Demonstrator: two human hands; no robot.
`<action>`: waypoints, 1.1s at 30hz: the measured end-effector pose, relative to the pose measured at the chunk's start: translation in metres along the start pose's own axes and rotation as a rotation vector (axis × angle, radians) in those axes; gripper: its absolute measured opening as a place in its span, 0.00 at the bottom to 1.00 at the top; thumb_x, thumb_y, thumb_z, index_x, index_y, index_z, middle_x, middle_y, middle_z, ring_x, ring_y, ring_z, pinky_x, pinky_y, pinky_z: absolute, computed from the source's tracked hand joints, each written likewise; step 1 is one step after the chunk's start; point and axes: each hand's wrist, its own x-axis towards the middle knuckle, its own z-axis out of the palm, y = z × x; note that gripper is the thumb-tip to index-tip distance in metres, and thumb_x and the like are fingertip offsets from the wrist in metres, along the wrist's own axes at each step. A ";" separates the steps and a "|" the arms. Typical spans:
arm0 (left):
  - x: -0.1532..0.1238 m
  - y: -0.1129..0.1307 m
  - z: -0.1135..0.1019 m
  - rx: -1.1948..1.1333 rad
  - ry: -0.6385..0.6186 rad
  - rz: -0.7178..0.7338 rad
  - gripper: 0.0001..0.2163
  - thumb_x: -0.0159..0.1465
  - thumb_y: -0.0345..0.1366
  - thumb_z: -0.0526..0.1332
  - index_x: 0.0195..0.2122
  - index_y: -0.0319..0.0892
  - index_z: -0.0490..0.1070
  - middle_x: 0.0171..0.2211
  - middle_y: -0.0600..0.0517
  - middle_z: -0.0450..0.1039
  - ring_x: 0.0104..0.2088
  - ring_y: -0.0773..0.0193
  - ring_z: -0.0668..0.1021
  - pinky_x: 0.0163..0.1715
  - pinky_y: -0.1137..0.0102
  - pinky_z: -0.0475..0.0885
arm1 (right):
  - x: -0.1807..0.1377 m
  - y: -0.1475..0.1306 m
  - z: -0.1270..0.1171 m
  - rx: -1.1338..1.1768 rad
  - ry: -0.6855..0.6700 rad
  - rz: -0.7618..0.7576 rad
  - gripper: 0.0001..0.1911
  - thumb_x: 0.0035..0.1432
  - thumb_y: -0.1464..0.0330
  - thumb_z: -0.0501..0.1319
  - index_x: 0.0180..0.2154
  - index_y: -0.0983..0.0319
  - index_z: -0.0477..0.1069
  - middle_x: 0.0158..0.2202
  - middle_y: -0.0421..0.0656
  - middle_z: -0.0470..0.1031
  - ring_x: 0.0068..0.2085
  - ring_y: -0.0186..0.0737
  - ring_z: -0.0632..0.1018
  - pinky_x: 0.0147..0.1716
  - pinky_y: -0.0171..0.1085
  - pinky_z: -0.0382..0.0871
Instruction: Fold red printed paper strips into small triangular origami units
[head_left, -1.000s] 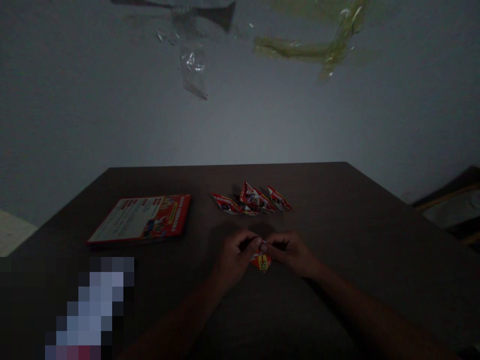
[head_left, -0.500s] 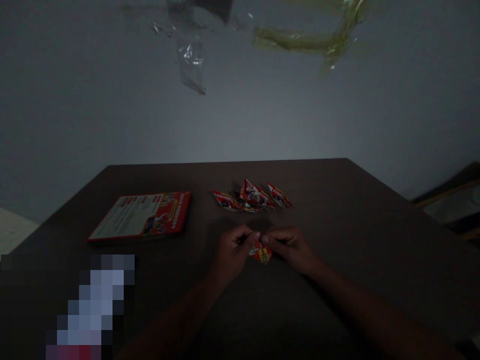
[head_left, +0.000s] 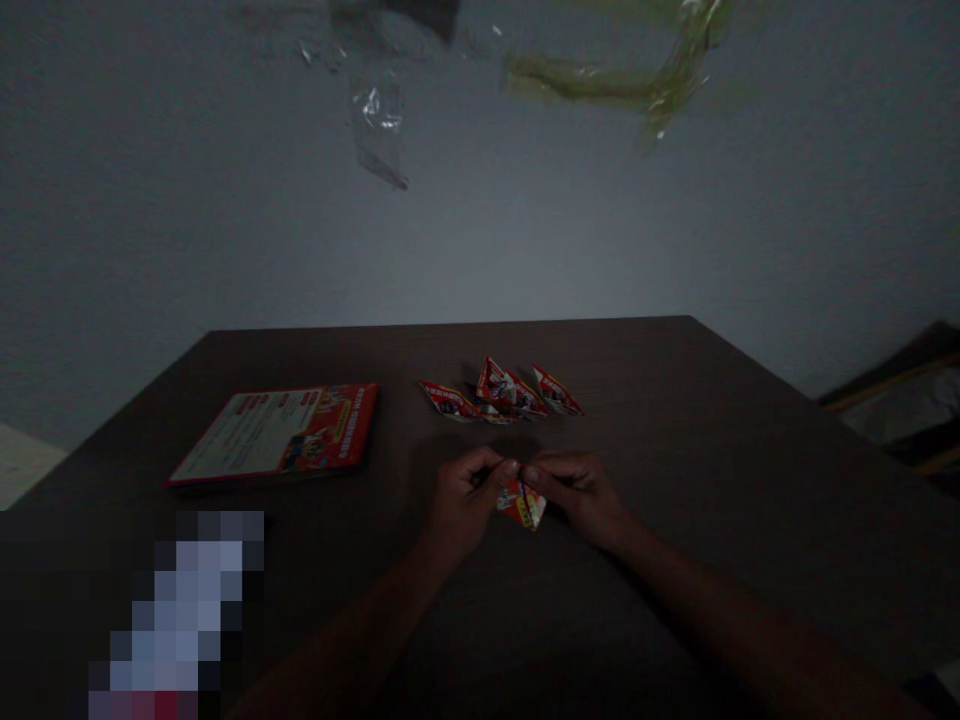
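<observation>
Between both hands, low over the middle of the table, is a small folded piece of printed paper [head_left: 523, 506], red with yellow and white. My left hand [head_left: 466, 495] pinches its upper left part between thumb and fingers. Its upper right part is gripped the same way by my right hand [head_left: 581, 492]. The two thumb tips almost meet at the paper's top, and the fingers hide its far side. Just beyond the hands lie several red folded paper shapes [head_left: 495, 392] with pointed ends, made of similar printed paper.
A stack of red and white printed sheets or a booklet [head_left: 274, 435] lies on the left of the dark wooden table [head_left: 720, 480]. Behind the table rises a grey wall [head_left: 480, 240] with strips of tape [head_left: 585, 80] on it. The lower left corner is pixelated.
A dark line, seemingly a fold or gap, now shows down the held paper, and its lower end looks slightly wider. The hands stay nearly in place; the view has shifted slightly.
</observation>
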 end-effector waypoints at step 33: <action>-0.001 0.000 -0.004 0.025 -0.038 0.093 0.06 0.60 0.36 0.59 0.31 0.39 0.71 0.27 0.53 0.69 0.28 0.69 0.70 0.28 0.75 0.64 | 0.002 0.005 -0.007 -0.075 0.202 -0.083 0.08 0.57 0.65 0.59 0.30 0.62 0.73 0.29 0.42 0.71 0.31 0.35 0.72 0.31 0.33 0.65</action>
